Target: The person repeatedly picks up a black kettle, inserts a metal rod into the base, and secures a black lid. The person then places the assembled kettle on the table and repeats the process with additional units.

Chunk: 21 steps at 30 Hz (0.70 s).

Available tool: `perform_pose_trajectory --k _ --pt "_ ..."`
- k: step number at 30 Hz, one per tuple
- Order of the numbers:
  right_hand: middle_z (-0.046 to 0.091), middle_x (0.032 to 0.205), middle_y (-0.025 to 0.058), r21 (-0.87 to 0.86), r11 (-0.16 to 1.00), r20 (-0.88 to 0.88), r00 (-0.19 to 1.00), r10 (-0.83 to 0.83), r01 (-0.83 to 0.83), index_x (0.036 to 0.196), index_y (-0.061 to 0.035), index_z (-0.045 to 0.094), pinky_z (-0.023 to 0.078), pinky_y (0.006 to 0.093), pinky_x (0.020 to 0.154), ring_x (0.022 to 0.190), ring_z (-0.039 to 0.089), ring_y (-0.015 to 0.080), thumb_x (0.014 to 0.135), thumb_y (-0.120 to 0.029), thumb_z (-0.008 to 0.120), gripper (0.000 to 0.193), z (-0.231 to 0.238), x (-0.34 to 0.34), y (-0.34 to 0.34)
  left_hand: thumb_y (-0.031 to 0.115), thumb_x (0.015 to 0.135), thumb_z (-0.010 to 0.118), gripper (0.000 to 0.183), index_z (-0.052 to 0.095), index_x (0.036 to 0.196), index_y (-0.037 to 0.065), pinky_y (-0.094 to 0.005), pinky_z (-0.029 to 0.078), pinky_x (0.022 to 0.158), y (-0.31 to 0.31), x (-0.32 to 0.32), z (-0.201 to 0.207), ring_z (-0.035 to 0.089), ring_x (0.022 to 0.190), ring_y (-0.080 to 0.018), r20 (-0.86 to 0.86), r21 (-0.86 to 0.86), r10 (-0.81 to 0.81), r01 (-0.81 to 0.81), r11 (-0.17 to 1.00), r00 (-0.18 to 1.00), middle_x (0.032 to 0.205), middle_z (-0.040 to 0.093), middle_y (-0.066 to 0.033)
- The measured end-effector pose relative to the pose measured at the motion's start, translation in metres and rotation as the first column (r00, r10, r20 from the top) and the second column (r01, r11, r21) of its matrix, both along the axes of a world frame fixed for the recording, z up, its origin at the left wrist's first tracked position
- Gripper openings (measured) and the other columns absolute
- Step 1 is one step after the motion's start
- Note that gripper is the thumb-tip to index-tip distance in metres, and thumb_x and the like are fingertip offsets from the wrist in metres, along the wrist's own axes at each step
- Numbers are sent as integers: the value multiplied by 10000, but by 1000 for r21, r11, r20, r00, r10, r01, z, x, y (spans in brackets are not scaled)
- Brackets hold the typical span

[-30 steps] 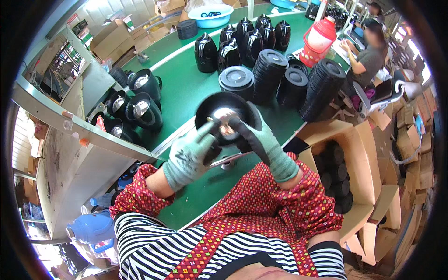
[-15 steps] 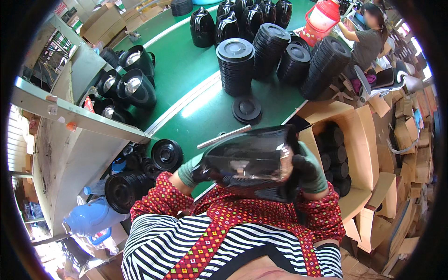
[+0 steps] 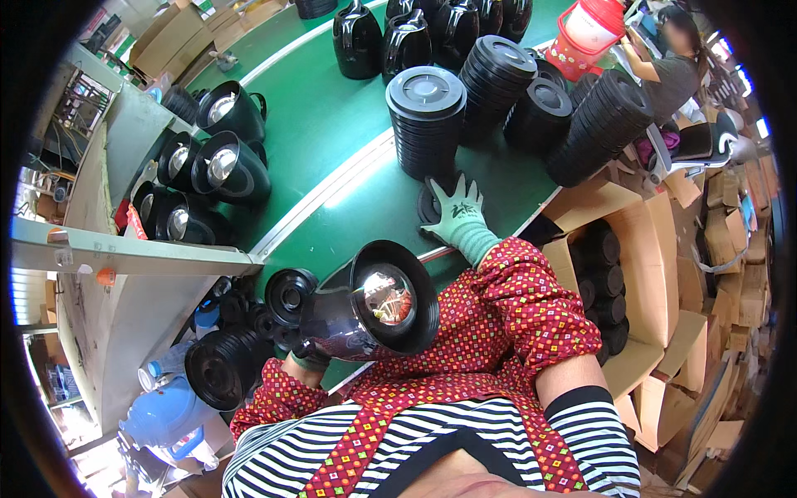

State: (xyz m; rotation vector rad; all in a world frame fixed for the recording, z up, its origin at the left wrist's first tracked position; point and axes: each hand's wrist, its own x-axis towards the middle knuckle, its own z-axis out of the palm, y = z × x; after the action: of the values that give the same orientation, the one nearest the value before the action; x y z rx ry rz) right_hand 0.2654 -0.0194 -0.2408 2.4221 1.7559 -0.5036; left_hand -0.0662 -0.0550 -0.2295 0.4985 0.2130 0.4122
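My left hand (image 3: 310, 355), mostly hidden behind it, grips a glossy black vacuum jug (image 3: 336, 315). The jug is tilted on its side, and its round open end, with a silvery liner inside, points right and up. My right hand (image 3: 455, 214), in a pale green work glove, reaches out to the green bench with its fingers spread. It lies over a flat black round lid (image 3: 428, 204), which is partly covered by the glove. Just beyond the fingertips stands a tall stack of black lids (image 3: 425, 124).
More lid stacks (image 3: 544, 112) and upright black jugs (image 3: 407, 46) stand at the back. Open jugs (image 3: 232, 170) lie on the left. A cardboard box (image 3: 643, 274) of black parts is at right. A red-and-white container (image 3: 581, 37) stands near another person (image 3: 672, 75).
My right hand has let go of the jug and reached forward to the lid on the bench. In my left hand, the jug has turned so its open end shows.
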Motion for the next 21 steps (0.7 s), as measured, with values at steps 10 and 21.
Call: perform_pose_trajectory --k 10,21 --pt "462 1502 253 680 701 -587 732 346 214 1616 -106 414 322 521 1182 1376 419 440 889 -602 721 932 95 21 -112 305 1111 491 580 365 1599 17 -425 427 1204 3 57 7 501 1434 -279 116 39 -145 142 989 983 1612 438 -185" --pt "392 1612 225 687 649 -653 671 353 327 1611 -31 397 291 481 1212 1465 384 398 924 -605 689 942 147 6 -251 239 1144 423 499 370 1560 -32 -428 506 1155 -41 146 32 554 1385 -325 173 201 -323 288 936 930 1544 473 -254"
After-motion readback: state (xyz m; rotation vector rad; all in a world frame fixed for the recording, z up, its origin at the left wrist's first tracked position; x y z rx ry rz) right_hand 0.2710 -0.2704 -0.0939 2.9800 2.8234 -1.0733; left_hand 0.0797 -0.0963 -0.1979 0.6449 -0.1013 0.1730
